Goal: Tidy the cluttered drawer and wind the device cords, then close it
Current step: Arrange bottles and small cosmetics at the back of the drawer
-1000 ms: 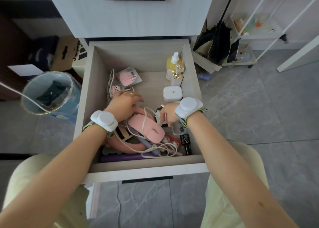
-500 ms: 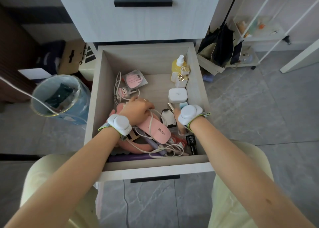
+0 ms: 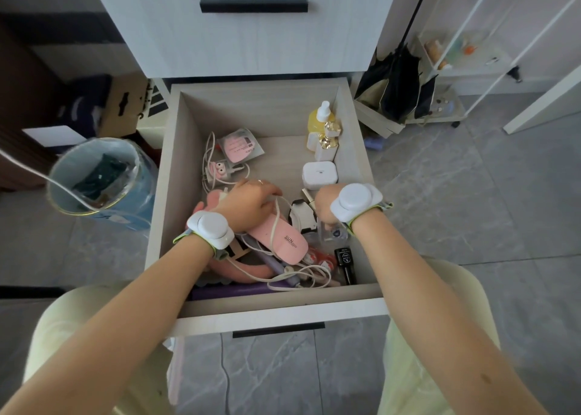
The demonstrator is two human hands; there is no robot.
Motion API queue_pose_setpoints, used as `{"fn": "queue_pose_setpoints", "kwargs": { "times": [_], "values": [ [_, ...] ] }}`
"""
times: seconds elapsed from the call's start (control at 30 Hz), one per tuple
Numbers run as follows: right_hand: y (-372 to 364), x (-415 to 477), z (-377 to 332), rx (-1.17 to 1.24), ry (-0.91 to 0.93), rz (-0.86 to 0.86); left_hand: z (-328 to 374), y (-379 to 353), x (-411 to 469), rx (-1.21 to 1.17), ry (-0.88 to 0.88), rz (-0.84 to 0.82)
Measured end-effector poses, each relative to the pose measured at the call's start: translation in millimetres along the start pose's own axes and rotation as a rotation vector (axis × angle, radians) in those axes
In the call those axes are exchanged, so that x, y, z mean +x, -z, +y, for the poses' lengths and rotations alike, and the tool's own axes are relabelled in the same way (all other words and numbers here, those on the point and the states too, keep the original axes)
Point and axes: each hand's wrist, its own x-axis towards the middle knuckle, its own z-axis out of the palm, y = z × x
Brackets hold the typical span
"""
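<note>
The drawer (image 3: pixel 176 179) stands pulled wide out of the cabinet, and both hands are down inside it. The left hand (image 3: pixel 248 205) sits on the far end of the pink lamp (image 3: pixel 284 241), fingers curled over it and gripping, and a white cord (image 3: pixel 274 223) runs out from under those fingers, across the lamp's top and down into a loose tangle near the drawer's front wall. The right hand (image 3: pixel 323 205) hangs just beside it, back of the hand up, fingers pointing down out of sight (so whether they clutch anything, I cannot tell). The two hands are close but apart, with a small black-and-white gadget (image 3: pixel 301 216) between them. Just beyond the right hand lies a white case (image 3: pixel 319 174), and in the far right corner a yellow bottle (image 3: pixel 316 120) stands upright against the wall. Far left: a pink packet (image 3: pixel 240 147) and a pink plug (image 3: pixel 220 171) with its own thin lead. Front right, a black bottle (image 3: pixel 345 259) lies on its side, and a purple thing (image 3: pixel 232 290) lies along the front wall. On the floor to the left of the drawer stands a bin (image 3: pixel 138 207).
</note>
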Motion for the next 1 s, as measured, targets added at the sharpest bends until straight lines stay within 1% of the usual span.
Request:
{"fn": "queue_pose_setpoints", "kwargs": {
  "times": [0.07,0.1,0.13,0.23,0.33,0.43,0.53,0.57,0.63,0.73,0.8,0.9,1.0],
  "values": [
    [5.5,2.4,4.7,0.022,0.060,-0.014,3.1,0.9,0.8,-0.129,-0.023,0.031],
    [8.8,5.3,8.6,0.062,0.095,0.010,5.3,1.7,1.6,-0.196,-0.041,0.037],
    [11.5,7.3,12.0,0.121,0.127,0.051,8.7,2.5,2.8,-0.269,-0.046,0.037],
    [17.8,10.3,14.0,0.286,0.191,0.265,21.0,6.8,3.1,-0.507,0.009,0.022],
    [20.4,9.8,13.8,0.372,0.228,0.369,30.4,4.8,2.1,-0.661,0.043,0.002],
    [21.1,9.2,15.7,0.398,0.224,0.407,32.3,0.9,4.8,-0.731,0.067,0.065],
    [22.7,7.4,13.1,0.412,0.237,0.411,33.2,1.2,6.5,-0.886,0.106,0.140],
    [22.3,6.6,14.2,0.408,0.238,0.418,34.4,0.4,8.2,-0.903,0.123,0.158],
    [25.6,5.7,21.4,0.359,0.212,0.487,37.6,-3.6,16.9,-0.832,0.156,0.173],
    [33.5,3.8,30.8,0.285,0.107,0.748,38.7,-10.3,33.6,-0.625,0.165,0.165],
    [35.7,2.6,38.1,0.285,0.025,0.857,43.3,-12.5,46.5,-0.534,0.143,0.185],
    [33.9,1.9,52.8,0.359,-0.092,0.872,59.2,-16.6,67.9,-0.473,0.187,0.214],
    [31.8,4.8,55.5,0.429,-0.149,0.828,68.4,-22.6,81.3,-0.425,0.262,0.213]
  ]
}}
